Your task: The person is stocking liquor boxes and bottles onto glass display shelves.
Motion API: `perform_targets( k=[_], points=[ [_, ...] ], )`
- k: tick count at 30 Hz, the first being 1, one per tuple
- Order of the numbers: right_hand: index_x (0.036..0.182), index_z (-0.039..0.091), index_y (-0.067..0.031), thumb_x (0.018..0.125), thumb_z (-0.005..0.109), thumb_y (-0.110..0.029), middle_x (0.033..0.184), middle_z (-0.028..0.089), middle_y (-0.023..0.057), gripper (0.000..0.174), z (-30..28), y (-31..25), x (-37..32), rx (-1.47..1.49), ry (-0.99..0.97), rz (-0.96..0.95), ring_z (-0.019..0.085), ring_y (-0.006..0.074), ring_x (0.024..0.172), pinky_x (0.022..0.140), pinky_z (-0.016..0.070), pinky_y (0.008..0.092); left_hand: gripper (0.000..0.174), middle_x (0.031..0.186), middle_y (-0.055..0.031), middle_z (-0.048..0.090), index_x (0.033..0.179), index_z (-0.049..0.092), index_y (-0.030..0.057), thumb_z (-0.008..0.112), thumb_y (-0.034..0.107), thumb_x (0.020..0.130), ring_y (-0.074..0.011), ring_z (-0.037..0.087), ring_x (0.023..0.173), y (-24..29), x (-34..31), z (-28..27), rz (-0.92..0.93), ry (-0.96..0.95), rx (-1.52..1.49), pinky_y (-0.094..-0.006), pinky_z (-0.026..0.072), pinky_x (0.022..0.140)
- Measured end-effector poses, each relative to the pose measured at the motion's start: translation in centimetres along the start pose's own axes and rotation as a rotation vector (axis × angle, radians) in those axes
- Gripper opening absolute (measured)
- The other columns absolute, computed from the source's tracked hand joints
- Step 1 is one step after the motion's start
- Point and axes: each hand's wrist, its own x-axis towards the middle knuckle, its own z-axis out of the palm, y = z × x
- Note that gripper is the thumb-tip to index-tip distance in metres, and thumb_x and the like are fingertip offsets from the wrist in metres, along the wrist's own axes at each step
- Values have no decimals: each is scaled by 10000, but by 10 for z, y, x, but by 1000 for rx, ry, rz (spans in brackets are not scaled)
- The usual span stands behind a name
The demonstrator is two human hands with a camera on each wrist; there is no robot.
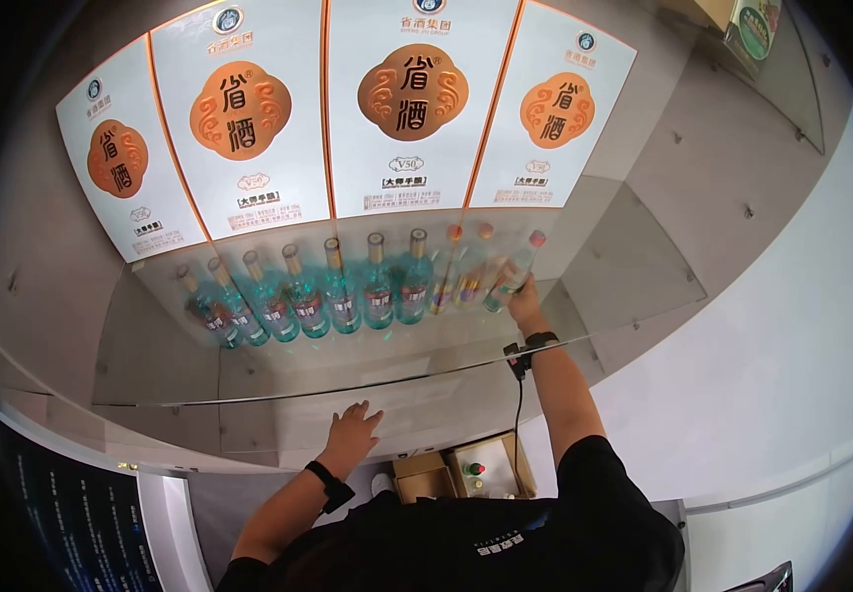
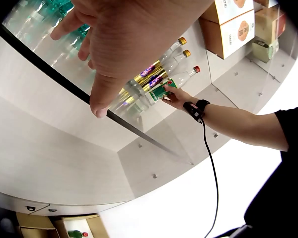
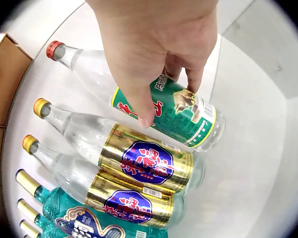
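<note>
My right hand (image 1: 525, 304) grips a clear glass bottle (image 3: 188, 121) with a green label and red cap, thumb on the near side of the label. The bottle stands at the right end of a row on a glass shelf (image 1: 426, 357). Beside it are two clear bottles with gold labels and yellow caps, a nearer one (image 3: 144, 158) and a farther one (image 3: 131, 203). Several teal bottles (image 1: 344, 296) continue the row leftward. My left hand (image 1: 353, 437) holds nothing; its fingers are spread in front of the shelf's front edge, below the row in the head view.
Tall white boxes (image 1: 239, 187) with orange emblems line the back behind the bottles. Low down, an open cardboard box (image 1: 520, 483) contains a bottle with a red cap, next to another carton (image 1: 422, 481). A black cable (image 1: 518, 424) hangs from the right wrist.
</note>
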Motion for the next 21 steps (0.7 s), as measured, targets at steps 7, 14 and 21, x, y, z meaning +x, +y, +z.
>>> perform_targets(
  k=[7, 14, 21],
  points=[
    [1238, 411, -65, 691, 812, -57, 1109, 601, 67, 678, -9, 40, 21, -70, -38, -32, 594, 194, 1024, 896, 497, 347, 585, 1454, -147, 413, 1363, 505, 194, 706, 295, 823, -318, 411, 1334, 3, -1, -12, 5, -19, -7, -536, 389, 1035],
    [1259, 415, -57, 635, 839, -37, 1158, 604, 85, 755, -6, 43, 28, -74, -111, -32, 586, 207, 1065, 918, 489, 349, 578, 1455, -147, 412, 1361, 504, 192, 699, 295, 827, -309, 411, 1336, 4, -5, -12, -11, -26, -24, -539, 394, 1028],
    [1303, 453, -19, 659, 817, -2, 1193, 591, 92, 739, -8, 26, 25, -290, -98, -115, 579, 210, 1084, 915, 494, 339, 588, 1448, -140, 416, 1362, 493, 185, 696, 305, 824, -299, 413, 1335, 1, -2, -6, 14, -16, 3, -532, 402, 1017]
  ],
)
